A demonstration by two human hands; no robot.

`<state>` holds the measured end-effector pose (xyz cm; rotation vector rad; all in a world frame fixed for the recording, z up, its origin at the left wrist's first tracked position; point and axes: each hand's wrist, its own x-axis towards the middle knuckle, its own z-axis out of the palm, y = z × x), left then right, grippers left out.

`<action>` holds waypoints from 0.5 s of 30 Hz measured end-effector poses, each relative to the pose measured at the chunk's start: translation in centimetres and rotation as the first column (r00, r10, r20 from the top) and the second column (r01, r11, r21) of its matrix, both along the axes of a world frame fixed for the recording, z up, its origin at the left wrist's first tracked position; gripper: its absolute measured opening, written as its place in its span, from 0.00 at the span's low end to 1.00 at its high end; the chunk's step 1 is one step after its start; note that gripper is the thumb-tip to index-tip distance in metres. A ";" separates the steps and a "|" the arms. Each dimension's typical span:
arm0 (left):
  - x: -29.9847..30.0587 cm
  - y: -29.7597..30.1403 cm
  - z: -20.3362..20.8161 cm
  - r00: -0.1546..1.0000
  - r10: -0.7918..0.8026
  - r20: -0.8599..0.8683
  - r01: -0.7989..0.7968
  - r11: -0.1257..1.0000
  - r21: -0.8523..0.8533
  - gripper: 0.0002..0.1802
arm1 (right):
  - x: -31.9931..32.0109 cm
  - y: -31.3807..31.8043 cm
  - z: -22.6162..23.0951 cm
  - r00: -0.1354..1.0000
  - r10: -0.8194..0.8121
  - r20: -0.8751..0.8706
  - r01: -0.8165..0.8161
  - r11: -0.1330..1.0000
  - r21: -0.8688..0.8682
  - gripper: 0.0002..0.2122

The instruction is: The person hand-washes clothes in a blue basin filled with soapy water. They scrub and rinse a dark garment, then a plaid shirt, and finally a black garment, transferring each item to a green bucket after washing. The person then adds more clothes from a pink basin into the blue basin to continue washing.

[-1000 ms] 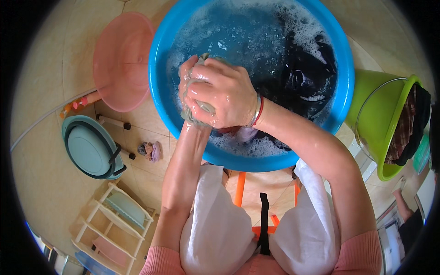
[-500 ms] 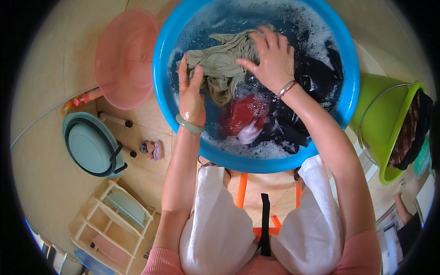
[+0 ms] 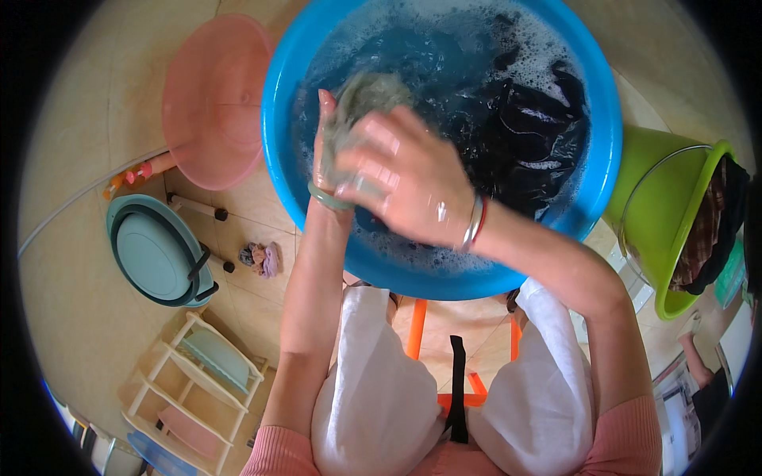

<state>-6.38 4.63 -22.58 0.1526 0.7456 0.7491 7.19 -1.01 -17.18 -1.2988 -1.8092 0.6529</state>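
A wet grey-green cloth garment is bunched up between my hands over the big blue basin. My left hand, a pale green bangle at its wrist, holds the bundle from the left side; most of its fingers are hidden. Across the bundle lies my right hand, its fingers bent over the cloth and blurred by motion. Dark clothes soak in the sudsy water at the basin's right side. The area of water under my right hand is largely hidden.
Left of the basin stand a pink tub and a nested teal basin. A small scrunched cloth lies on the tiles near a cream rack. A green bucket with clothes is at right, and another person's leg shows beyond.
The garment, spread out on the water before, is now gathered up between my hands. My right hand has swung left and nearer, and now covers the spot where red and white cloth showed.
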 end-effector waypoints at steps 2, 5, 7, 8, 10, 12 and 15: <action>1.0 0.2 2.6 0.999 0.036 0.038 -0.032 0.995 -0.097 0.30 | -1.1 -1.8 1.4 0.996 0.080 0.043 -0.083 0.993 0.085 0.09; -0.4 -1.3 1.3 0.845 0.075 -0.530 0.155 0.914 0.375 0.25 | -2.6 -3.3 2.8 0.987 0.149 0.066 -0.157 0.976 0.148 0.07; -1.4 -2.3 1.1 0.865 0.080 -0.496 0.114 0.930 0.350 0.24 | -3.5 -2.7 1.9 0.995 0.076 0.059 -0.086 0.978 0.191 0.09; -1.2 -2.5 2.6 0.901 0.097 -0.424 0.029 0.959 0.283 0.24 | -3.7 -2.3 1.9 0.996 0.051 0.072 -0.065 0.977 0.204 0.09; -1.0 -2.5 4.1 0.929 0.132 -0.344 -0.061 0.976 0.211 0.24 | -3.8 -1.4 2.1 0.999 0.008 0.033 -0.016 0.969 0.246 0.11; -0.8 -2.1 4.7 0.936 0.158 -0.316 -0.100 0.976 0.192 0.24 | -3.9 -0.3 1.8 0.999 0.008 -0.032 0.003 0.947 0.322 0.12; -0.2 -1.4 3.8 0.929 0.208 -0.305 -0.155 0.970 0.189 0.23 | -3.3 1.7 1.4 0.997 -0.018 -0.082 0.048 0.923 0.383 0.10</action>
